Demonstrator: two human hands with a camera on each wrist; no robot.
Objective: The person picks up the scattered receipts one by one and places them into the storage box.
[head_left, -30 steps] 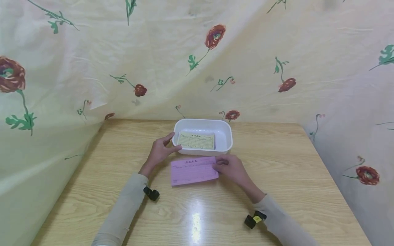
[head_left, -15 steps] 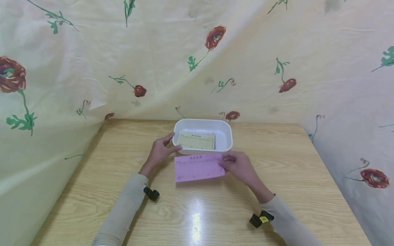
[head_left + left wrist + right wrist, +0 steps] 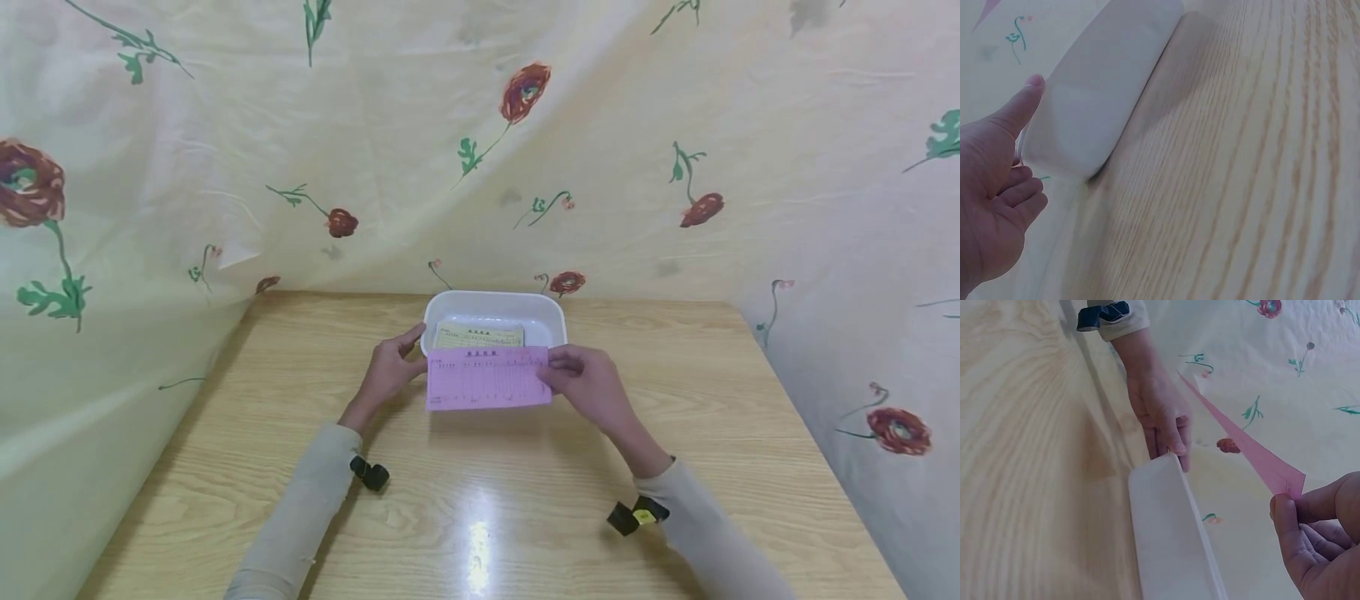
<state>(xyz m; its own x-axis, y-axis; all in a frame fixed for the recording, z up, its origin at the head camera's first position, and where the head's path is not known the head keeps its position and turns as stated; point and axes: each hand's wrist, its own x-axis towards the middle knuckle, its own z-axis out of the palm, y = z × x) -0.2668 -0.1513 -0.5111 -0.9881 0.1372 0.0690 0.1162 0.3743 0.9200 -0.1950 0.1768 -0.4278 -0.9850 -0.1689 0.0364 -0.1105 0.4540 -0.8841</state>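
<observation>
In the head view a pink printed form slip (image 3: 489, 379) hangs in the air over the front rim of a white plastic tray (image 3: 551, 315). My right hand (image 3: 588, 382) pinches the slip's right edge between thumb and fingers. From the right wrist the slip (image 3: 1260, 456) shows nearly edge-on, above the tray's rim. At the tray's left front corner my left hand (image 3: 386, 373) grips the rim, its thumb (image 3: 1029, 97) on top. Inside the tray lies a pale yellow printed form slip (image 3: 480, 335), its lower part hidden behind the pink one.
The tray stands on a light wood-grain table (image 3: 660, 367) near its back edge. A cream cloth with red flowers (image 3: 390, 150) hangs behind and along the sides. Each sleeve carries a small black wrist device (image 3: 370, 473).
My right hand has lifted the pink slip off the table area and moved it forward and slightly right, so it now overlaps the tray's front. The left hand has stayed put.
</observation>
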